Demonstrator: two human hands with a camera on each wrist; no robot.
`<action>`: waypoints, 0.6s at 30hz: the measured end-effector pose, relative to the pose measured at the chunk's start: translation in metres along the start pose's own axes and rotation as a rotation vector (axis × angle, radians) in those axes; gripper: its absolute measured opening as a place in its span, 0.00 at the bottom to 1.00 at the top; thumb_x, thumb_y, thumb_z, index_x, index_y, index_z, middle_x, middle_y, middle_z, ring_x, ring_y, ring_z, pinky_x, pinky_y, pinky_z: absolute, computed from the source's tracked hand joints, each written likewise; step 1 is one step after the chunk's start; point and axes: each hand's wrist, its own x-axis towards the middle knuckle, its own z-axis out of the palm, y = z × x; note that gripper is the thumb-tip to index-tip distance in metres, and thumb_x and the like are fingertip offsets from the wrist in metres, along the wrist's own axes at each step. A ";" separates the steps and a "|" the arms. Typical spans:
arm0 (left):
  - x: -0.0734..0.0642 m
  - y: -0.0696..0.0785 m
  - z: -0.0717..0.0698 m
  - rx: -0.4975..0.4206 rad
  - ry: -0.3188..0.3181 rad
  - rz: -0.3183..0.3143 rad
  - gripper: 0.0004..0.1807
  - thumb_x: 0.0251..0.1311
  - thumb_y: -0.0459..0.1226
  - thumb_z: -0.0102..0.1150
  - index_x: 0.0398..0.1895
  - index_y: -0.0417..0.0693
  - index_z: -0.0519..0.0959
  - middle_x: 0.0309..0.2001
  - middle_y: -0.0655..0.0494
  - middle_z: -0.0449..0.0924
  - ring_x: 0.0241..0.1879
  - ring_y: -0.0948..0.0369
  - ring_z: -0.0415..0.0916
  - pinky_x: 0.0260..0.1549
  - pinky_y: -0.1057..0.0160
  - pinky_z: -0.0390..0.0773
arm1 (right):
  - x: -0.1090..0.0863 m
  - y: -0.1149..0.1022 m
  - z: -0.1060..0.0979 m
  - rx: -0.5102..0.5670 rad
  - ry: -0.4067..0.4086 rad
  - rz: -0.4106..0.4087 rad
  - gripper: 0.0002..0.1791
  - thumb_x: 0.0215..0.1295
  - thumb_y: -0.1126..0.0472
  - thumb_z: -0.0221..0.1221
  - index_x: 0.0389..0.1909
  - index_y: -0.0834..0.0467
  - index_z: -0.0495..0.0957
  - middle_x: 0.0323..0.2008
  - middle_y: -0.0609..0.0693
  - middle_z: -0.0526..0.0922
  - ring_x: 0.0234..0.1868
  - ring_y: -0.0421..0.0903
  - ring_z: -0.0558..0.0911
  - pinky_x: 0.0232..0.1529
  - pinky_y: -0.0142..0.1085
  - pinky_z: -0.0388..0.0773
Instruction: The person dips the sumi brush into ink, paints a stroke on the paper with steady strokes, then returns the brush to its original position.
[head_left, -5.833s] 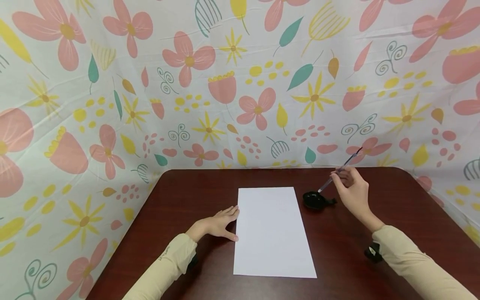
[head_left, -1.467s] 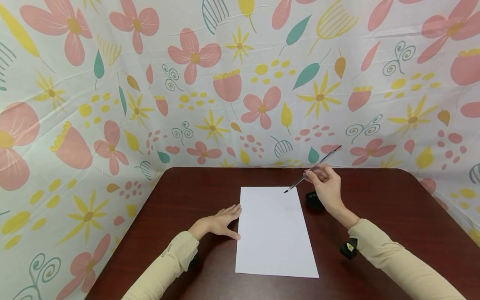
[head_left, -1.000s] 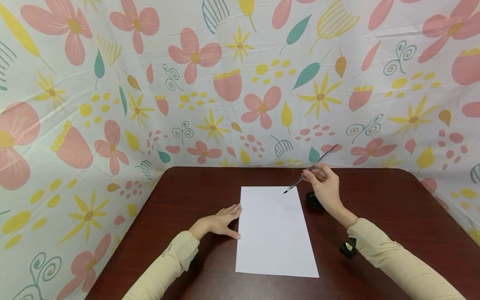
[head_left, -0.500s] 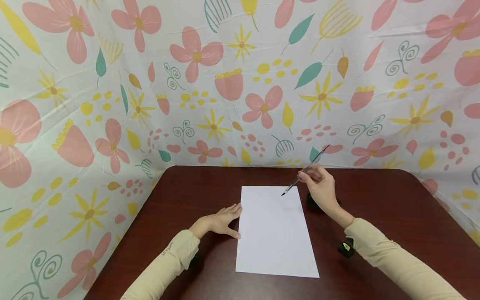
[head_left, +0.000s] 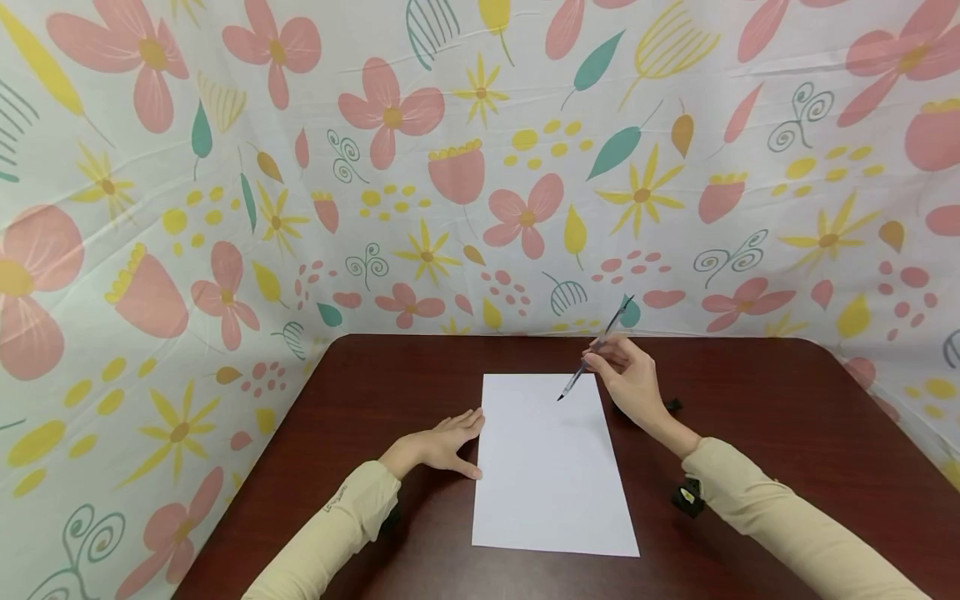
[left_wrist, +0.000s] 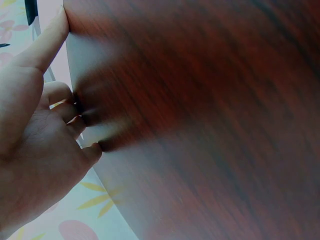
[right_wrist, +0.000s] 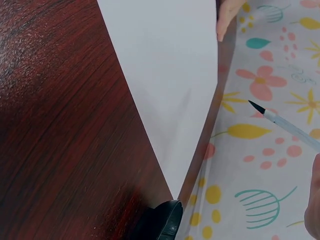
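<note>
The right hand [head_left: 632,382] pinches a thin, pointy brush [right_wrist: 292,130]. The left hand [head_left: 437,446], fingers spread, touches smooth paper [head_left: 551,483].

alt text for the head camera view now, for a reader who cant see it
A person's right hand holds a dark-tipped brush over a white sheet of paper while the left hand rests at its left edge. The paper lies on a dark reddish table before a floral cloth.

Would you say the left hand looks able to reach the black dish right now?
Probably not easily: the left hand rests at one long edge of the paper, the black dish lies beyond the other, and the right hand, holding the brush, mostly hides it from the head camera.
</note>
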 end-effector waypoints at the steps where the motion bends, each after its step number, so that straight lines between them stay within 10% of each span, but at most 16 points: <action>1: 0.000 0.000 0.000 0.001 0.002 -0.001 0.54 0.60 0.53 0.62 0.77 0.38 0.42 0.78 0.46 0.33 0.78 0.50 0.32 0.73 0.44 0.44 | 0.000 0.000 0.001 -0.001 -0.004 -0.007 0.10 0.59 0.77 0.60 0.40 0.75 0.74 0.38 0.69 0.83 0.37 0.42 0.86 0.38 0.26 0.81; 18: 0.001 -0.002 0.001 -0.001 0.001 0.002 0.54 0.60 0.54 0.62 0.77 0.39 0.42 0.79 0.47 0.33 0.78 0.51 0.31 0.73 0.45 0.43 | -0.001 -0.005 0.007 -0.053 -0.042 -0.015 0.08 0.57 0.77 0.62 0.38 0.73 0.76 0.36 0.64 0.83 0.36 0.52 0.86 0.37 0.26 0.81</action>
